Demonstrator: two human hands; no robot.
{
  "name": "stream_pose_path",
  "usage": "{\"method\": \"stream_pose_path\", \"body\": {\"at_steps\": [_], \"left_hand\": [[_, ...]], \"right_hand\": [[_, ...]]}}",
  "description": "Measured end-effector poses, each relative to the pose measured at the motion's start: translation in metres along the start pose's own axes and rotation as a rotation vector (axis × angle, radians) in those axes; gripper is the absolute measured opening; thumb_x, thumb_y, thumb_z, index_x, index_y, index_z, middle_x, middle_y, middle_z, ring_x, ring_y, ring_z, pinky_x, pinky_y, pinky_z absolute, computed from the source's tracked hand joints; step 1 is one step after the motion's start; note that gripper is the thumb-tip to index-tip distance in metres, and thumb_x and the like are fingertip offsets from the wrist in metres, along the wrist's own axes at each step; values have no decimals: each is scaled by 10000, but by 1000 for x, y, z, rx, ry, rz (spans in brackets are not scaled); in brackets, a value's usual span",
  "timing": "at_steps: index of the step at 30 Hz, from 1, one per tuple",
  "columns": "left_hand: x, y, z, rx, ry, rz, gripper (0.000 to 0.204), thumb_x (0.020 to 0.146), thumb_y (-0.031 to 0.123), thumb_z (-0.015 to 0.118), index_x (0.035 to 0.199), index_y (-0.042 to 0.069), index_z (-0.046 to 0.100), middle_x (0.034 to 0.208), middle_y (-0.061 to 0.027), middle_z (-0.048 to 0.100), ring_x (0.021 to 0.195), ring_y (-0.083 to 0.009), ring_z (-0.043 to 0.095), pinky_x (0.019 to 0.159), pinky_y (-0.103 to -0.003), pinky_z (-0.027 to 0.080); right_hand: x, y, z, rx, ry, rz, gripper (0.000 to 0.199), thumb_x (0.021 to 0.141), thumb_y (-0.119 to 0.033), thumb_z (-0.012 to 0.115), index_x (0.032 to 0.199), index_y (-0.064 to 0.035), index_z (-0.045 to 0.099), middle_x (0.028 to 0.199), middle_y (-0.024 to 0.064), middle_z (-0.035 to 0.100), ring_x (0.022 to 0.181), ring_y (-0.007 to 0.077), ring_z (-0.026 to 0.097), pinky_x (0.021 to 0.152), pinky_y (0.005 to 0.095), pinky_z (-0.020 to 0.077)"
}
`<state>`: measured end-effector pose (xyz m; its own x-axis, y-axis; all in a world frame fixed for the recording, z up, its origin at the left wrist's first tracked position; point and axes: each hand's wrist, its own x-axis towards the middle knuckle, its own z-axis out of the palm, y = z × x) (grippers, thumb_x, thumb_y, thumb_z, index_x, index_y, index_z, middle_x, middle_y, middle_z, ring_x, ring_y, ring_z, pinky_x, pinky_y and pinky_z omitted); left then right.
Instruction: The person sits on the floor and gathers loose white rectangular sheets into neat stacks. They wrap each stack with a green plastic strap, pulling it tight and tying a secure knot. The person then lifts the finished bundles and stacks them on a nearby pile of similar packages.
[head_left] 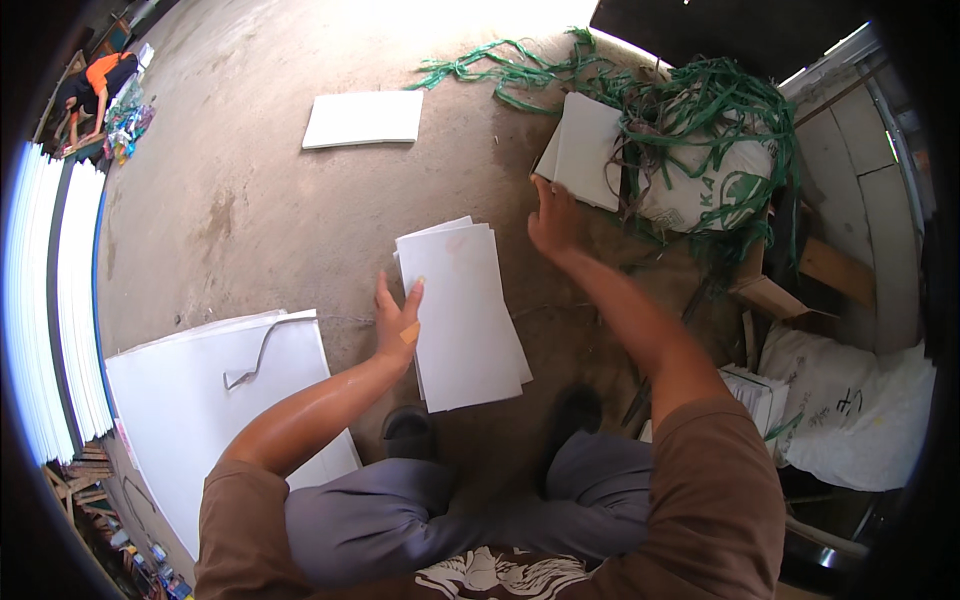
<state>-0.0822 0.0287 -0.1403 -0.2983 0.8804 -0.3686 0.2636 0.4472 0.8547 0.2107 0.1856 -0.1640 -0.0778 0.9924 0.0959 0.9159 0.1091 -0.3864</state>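
A fanned stack of white paper sheets (460,320) lies on the floor in front of my feet. My left hand (397,322) is at its left edge, thumb on the top sheet and fingers apart outside the edge. A tan patch sits near the base of that thumb. Farther off to the right, my right hand (555,218) reaches to a second white stack (588,150), its fingers closed at the near left corner. The fingers' undersides are hidden. This second stack lies slightly askew against a white sack tangled in green strands.
Green plastic strands (735,95) spill over the white sack (710,185). Another white stack (362,119) lies farther ahead. Large white sheets (220,370) with a bent metal strip (262,350) are at left. A cardboard box (775,295) stands right; a person in orange (100,75) bends far left.
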Motion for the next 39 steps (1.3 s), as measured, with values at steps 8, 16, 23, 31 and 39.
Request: {"method": "stream_pose_path", "body": {"at_steps": [8,16,23,31,39], "left_hand": [[13,25,2,-70,-39,-29,796,1022,506,508,1562,-6,225,1584,-251,247,1487,-362,243,1206,-457,231],[19,13,3,-278,-64,-84,675,1060,433,469,1551,18,266,1564,-199,304,1450,-291,307,1188,-399,267],[24,7,3,-336,-78,-40,611,1068,425,456,1502,13,332,1484,-186,382,1368,-278,385,1156,-396,298],[76,60,7,84,221,638,502,1052,373,511,1392,7,456,1353,-193,484,1314,-309,426,1148,-415,284],[113,192,101,-606,-892,-244,897,937,699,510,1535,74,272,1395,-188,477,1258,-325,503,973,-594,464]], "right_hand": [[64,91,-15,-700,-190,-304,617,901,-198,634,1471,-336,441,1318,224,533,1054,352,633,786,502,553],[88,61,-15,-642,-232,-338,695,923,-372,687,1533,-402,356,1468,238,412,1152,438,600,763,463,601],[112,81,3,-816,-333,-375,628,1014,-153,452,1557,-420,285,1500,341,358,1149,565,597,672,468,631],[87,86,-9,-610,211,-242,561,997,-176,463,1538,-183,314,1411,394,460,1048,593,636,592,525,621],[-24,-34,-86,-177,492,-305,432,913,-276,636,1320,-180,526,1394,312,535,979,406,716,601,445,605]]}}
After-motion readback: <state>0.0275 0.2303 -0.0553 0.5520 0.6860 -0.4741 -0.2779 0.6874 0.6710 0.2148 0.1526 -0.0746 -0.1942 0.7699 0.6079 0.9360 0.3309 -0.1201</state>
